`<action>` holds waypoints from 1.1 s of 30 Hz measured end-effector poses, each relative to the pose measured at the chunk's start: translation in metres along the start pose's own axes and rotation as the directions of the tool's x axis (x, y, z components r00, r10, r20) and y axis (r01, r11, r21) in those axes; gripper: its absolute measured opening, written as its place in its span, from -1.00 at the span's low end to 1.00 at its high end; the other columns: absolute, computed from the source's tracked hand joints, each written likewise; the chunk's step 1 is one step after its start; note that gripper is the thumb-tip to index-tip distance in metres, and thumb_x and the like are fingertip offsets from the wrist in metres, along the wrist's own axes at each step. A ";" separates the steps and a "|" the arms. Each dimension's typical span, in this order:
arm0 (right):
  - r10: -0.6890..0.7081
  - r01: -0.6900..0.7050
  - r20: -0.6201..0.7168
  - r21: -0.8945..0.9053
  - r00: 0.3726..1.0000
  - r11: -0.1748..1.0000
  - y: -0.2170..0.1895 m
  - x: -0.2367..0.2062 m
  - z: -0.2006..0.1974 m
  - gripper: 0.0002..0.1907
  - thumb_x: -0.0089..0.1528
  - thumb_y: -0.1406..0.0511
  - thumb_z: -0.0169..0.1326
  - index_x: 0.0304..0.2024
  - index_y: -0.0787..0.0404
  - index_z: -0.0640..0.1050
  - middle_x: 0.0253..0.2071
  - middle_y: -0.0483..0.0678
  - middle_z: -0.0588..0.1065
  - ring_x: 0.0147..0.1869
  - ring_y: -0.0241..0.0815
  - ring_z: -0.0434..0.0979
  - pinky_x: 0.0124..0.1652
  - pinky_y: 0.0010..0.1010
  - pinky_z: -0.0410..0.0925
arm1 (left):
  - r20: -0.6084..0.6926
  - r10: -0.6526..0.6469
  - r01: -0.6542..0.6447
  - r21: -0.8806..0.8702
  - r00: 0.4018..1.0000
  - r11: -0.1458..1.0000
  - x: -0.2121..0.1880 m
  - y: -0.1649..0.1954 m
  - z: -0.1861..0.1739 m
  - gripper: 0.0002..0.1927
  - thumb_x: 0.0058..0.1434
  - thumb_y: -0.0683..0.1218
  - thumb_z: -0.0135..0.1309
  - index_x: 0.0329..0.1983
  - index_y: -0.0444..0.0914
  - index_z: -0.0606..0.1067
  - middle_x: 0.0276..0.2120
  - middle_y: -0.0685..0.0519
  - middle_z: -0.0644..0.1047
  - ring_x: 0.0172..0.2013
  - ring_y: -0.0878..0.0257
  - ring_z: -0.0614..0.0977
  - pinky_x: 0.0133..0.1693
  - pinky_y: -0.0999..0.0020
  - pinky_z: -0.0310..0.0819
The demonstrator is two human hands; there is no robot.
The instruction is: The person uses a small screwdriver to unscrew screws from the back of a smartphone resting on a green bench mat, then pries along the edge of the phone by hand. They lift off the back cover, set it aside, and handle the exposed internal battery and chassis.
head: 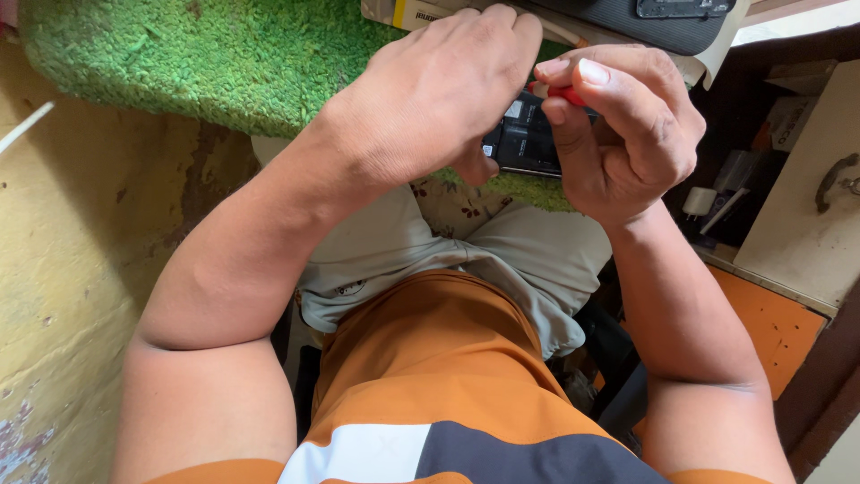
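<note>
My left hand (pixel 443 90) curls over a small black device (pixel 524 139), an opened phone-like slab with dark parts showing, and holds it against the green fuzzy mat (pixel 197 54). My right hand (pixel 627 125) pinches a thin red-handled tool (pixel 564 91) between thumb and fingers, its tip at the device's top edge. Most of the device is hidden behind both hands.
A black flat item (pixel 645 22) and a box lie at the top edge. An open cabinet (pixel 743 179) with small items and a white door with a handle (pixel 833 179) stand at right. A yellow worn wall (pixel 63 269) is at left.
</note>
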State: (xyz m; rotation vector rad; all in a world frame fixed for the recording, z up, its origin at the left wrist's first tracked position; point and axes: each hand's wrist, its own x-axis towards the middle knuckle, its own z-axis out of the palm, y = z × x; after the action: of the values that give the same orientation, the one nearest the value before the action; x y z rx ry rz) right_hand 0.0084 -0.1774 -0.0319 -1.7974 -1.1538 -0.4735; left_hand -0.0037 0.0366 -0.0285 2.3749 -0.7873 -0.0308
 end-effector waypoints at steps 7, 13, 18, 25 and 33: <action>0.032 -0.034 -0.032 -0.068 0.999 0.997 -0.003 0.001 -0.003 -0.57 0.37 0.42 0.34 0.19 0.23 0.43 -0.10 0.18 0.52 -0.12 -0.05 0.64 -0.16 -0.39 0.53 | -0.046 0.032 -0.032 0.010 0.998 0.999 0.000 0.001 0.002 -0.16 -0.45 -0.11 0.51 -0.06 -0.34 0.35 -0.17 -0.12 0.46 -0.06 -0.10 0.55 -0.04 0.05 0.45; 0.012 -0.008 0.107 -0.032 0.994 0.999 -0.005 0.006 -0.009 -0.63 0.49 0.58 0.19 0.28 0.29 0.44 0.02 0.19 0.61 -0.02 -0.05 0.69 -0.04 -0.38 0.56 | -0.019 -0.016 0.015 -0.041 1.000 0.999 0.002 -0.001 0.004 -0.12 -0.47 -0.06 0.56 -0.05 -0.32 0.38 -0.13 -0.13 0.49 -0.03 -0.13 0.55 -0.04 0.01 0.43; -0.041 0.048 0.143 -0.044 0.989 0.998 -0.009 0.019 -0.010 -0.69 0.36 0.60 0.20 0.12 0.34 0.53 -0.07 0.14 0.55 -0.08 -0.02 0.60 -0.10 -0.32 0.50 | -0.009 -0.015 0.015 -0.046 1.000 0.999 0.006 -0.003 0.003 -0.13 -0.55 -0.07 0.56 -0.10 -0.32 0.42 -0.12 -0.14 0.50 0.00 -0.14 0.55 -0.06 0.04 0.44; -0.002 0.004 0.055 -0.041 0.998 0.999 -0.010 0.023 -0.009 -0.67 0.28 0.48 0.44 0.04 0.24 0.63 -0.17 0.04 0.47 -0.17 -0.08 0.56 -0.25 -0.42 0.39 | 0.006 0.009 -0.009 0.032 1.000 0.999 0.009 -0.006 0.003 -0.10 -0.58 0.01 0.60 -0.13 -0.36 0.42 -0.17 -0.17 0.51 -0.06 -0.13 0.57 -0.09 0.04 0.44; -0.047 0.043 0.132 0.030 0.990 0.999 -0.008 0.022 -0.010 -0.69 0.26 0.44 0.42 0.01 0.27 0.62 -0.20 0.14 0.50 -0.17 -0.08 0.58 -0.24 -0.42 0.43 | -0.020 0.021 -0.022 -0.027 1.000 0.999 0.009 -0.007 0.000 -0.15 -0.51 -0.02 0.60 -0.13 -0.35 0.44 -0.19 -0.16 0.52 -0.09 -0.14 0.56 -0.11 0.02 0.43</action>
State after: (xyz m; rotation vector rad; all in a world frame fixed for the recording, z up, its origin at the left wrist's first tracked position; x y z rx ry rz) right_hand 0.0136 -0.1735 -0.0079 -1.8046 -1.2883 -0.3677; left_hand 0.0071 0.0360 -0.0307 2.3369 -0.7984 -0.0094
